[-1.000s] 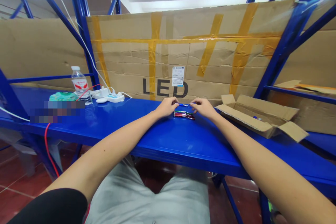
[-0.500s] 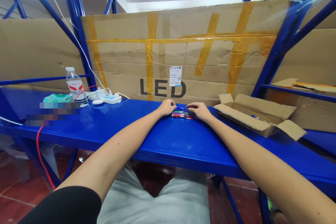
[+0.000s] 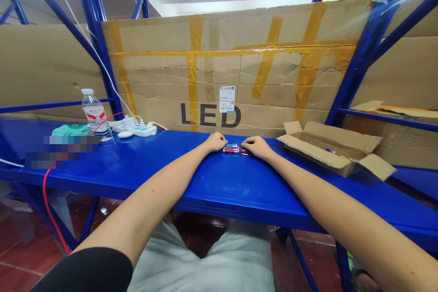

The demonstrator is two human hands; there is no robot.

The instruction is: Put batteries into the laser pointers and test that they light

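Several pens [image 3: 232, 148], red, green and blue, lie side by side on the blue table [image 3: 219, 187], pointing left to right. My left hand [image 3: 216, 142] is at their left ends with its fingers bent together. At their right ends is my right hand [image 3: 255, 146], its fingers curled down near the pen tips. Both hands seem to touch the blue pen at the back of the row, but the fingertips are too small to make out clearly.
An open cardboard box [image 3: 321, 155] with a small blue item inside stands at the right. On the left are a water bottle [image 3: 95, 116], a green packet [image 3: 73, 130], a white power strip [image 3: 143, 130] and a red cable [image 3: 49, 205]. Large cardboard [image 3: 153, 77] stands behind.
The blue pen between my hands has come down against the row of pens. My hands have moved slightly closer to the row. The view has shifted a little.
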